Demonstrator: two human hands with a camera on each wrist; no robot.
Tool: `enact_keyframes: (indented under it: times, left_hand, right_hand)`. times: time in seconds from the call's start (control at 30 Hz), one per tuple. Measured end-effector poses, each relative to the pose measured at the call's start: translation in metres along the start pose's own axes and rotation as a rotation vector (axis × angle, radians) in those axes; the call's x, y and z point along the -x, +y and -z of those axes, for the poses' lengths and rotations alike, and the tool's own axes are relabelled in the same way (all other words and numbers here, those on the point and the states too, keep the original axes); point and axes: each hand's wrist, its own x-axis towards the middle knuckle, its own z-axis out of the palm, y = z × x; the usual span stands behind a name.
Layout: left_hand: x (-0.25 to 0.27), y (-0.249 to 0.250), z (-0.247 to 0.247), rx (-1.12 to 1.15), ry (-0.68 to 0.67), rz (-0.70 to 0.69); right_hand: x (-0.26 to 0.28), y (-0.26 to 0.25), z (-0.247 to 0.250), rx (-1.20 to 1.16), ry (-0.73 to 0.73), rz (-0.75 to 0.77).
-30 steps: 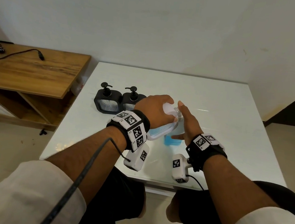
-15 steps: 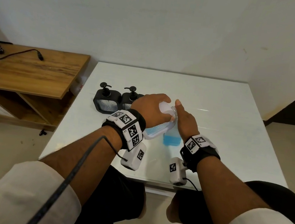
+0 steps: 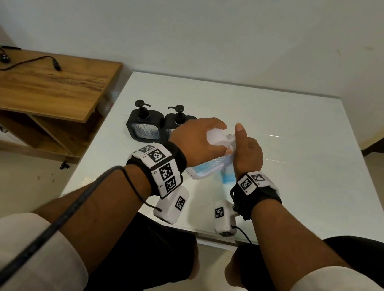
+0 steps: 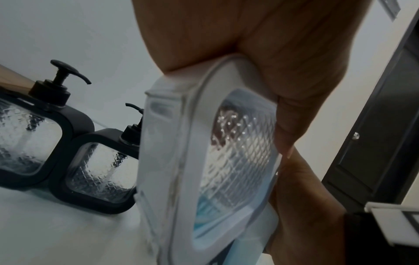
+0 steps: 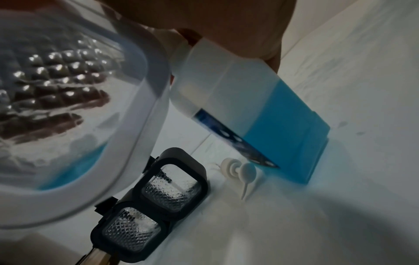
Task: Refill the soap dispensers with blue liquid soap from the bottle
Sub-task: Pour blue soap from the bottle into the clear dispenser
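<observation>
My left hand (image 3: 196, 138) grips a white-framed soap dispenser (image 3: 203, 170) by its top and holds it tilted above the white table (image 3: 290, 180). A little blue soap pools in the low corner of the white dispenser (image 4: 204, 161). Right beside it my right hand (image 3: 247, 151) grips the top of the clear bottle (image 3: 227, 181), thumb pointing up. The bottle (image 5: 272, 116) is about half full of blue soap, with its base at the tabletop. The mouths of both containers are hidden under my hands.
Two black-framed pump dispensers (image 3: 144, 128) (image 3: 177, 122) stand side by side just left of my hands. A loose white pump head (image 5: 240, 172) lies on the table beyond the bottle. A wooden side table (image 3: 44, 85) with cables stands to the left.
Both hands keep their holds and stay close together. My right hand has shifted slightly along the bottle toward the dispenser; the black dispensers have not moved.
</observation>
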Motion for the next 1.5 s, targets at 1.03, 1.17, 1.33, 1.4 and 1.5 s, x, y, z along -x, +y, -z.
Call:
enact_keyframes:
  times: [1.03,1.17,1.33,1.4,1.5]
  left_hand:
    - [-0.010,0.000,-0.002,-0.027,-0.026,-0.023]
    - [-0.011,0.004,0.001,-0.088,-0.059,-0.025]
    - [-0.011,0.015,0.003,-0.176,-0.099,-0.025]
    - [-0.011,0.018,0.005,-0.190,-0.099,-0.014]
    - [-0.011,0.018,0.007,-0.173,-0.103,0.020]
  right_hand:
    - [-0.012,0.008,-0.002,-0.002,0.090,0.095]
    - [-0.008,0.011,0.000,-0.001,0.053,0.081]
    - [-0.007,0.014,0.010,-0.070,-0.034,0.032]
    - [-0.007,0.008,0.016,-0.027,-0.140,0.039]
    - [-0.014,-0.016,0.033,0.200,-0.407,0.072]
